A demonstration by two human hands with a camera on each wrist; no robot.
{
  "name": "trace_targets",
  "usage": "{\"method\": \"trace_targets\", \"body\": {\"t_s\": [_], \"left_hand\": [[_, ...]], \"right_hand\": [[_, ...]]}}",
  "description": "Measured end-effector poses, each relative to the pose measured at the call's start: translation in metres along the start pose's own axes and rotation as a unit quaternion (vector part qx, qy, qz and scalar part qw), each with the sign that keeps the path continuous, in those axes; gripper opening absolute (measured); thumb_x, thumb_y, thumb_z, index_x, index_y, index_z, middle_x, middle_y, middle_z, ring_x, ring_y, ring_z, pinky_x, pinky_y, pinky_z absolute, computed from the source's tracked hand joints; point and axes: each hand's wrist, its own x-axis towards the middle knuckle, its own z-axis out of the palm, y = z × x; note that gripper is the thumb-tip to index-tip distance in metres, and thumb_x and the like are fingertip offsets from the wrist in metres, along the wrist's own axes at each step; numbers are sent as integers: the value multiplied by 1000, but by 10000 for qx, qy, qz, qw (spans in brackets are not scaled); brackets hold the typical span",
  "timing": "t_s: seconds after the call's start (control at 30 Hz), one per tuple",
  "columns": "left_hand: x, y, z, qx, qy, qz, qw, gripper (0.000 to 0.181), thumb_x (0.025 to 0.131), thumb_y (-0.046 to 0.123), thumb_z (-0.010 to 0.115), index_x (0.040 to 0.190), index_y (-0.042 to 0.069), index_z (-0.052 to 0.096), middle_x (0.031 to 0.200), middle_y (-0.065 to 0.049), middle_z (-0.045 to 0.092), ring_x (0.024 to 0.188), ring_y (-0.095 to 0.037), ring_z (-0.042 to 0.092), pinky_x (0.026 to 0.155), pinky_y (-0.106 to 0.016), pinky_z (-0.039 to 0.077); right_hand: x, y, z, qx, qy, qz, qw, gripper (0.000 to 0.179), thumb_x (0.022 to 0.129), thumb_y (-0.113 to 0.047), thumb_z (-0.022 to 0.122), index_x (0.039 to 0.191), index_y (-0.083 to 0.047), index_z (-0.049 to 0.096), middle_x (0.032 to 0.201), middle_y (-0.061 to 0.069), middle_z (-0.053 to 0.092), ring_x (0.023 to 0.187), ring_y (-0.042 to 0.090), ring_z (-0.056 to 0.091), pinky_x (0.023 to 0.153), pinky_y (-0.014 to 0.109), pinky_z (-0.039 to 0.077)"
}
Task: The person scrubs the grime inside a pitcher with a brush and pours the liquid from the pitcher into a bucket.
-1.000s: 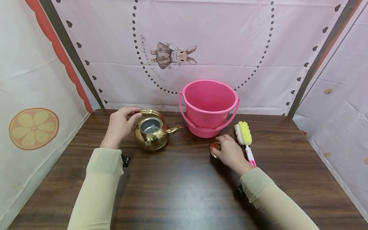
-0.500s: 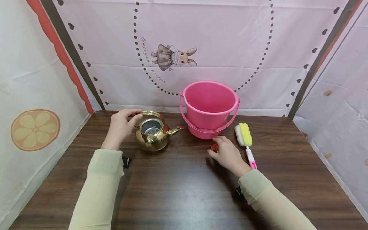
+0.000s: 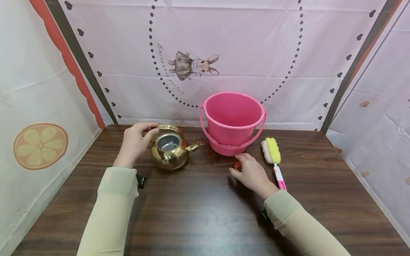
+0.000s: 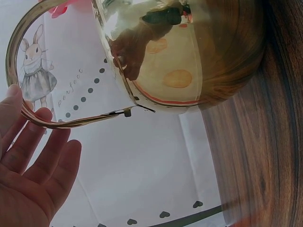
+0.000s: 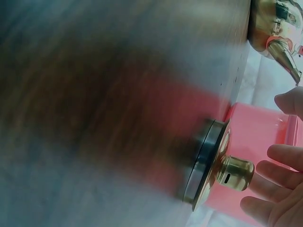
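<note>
A gold teapot stands uncovered at the left, its metal strainer showing inside and its spout turned right. My left hand pinches the top of its raised handle between thumb and fingers. In front of the pink bucket, the gold teapot lid rests flat on the table, knob up. Around it hovers my right hand, thumb and fingers spread. The right wrist view has the fingertips beside the knob, with the thumb well apart from it; slight contact cannot be told. The hand hides most of the lid in the head view.
The pink bucket stands at the back middle, its handle hanging down in front. Right of the right hand lies a yellow and white sponge brush with a pink and white handle. Printed cloth walls enclose the wooden table.
The right hand's fingers have loosened from the lid, and the hand has shifted slightly left. The left hand stays on the teapot handle. The head view has tilted up a little.
</note>
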Motion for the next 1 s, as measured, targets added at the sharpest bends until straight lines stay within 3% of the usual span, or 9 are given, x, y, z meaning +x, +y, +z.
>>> {"method": "trace_targets", "body": {"t_s": [0.37, 1.0], "left_hand": [[0, 0, 0, 52, -35, -57, 10000, 31, 94, 21, 60, 119, 3, 65, 115, -20, 64, 101, -33, 61, 85, -48, 50], [-1, -1, 1, 106, 69, 121, 9998, 31, 94, 20, 60, 117, 1, 65, 113, -20, 64, 97, -34, 63, 83, -49, 51]], "right_hand": [[-1, -7, 2, 26, -147, 76, 9999, 54, 82, -36, 70, 123, -3, 61, 126, 14, 59, 114, 28, 58, 94, 44, 51], [1, -13, 6, 38, 216, -290, 9993, 51, 81, -33, 71, 119, 0, 63, 124, 12, 60, 110, 24, 60, 93, 42, 52]]}}
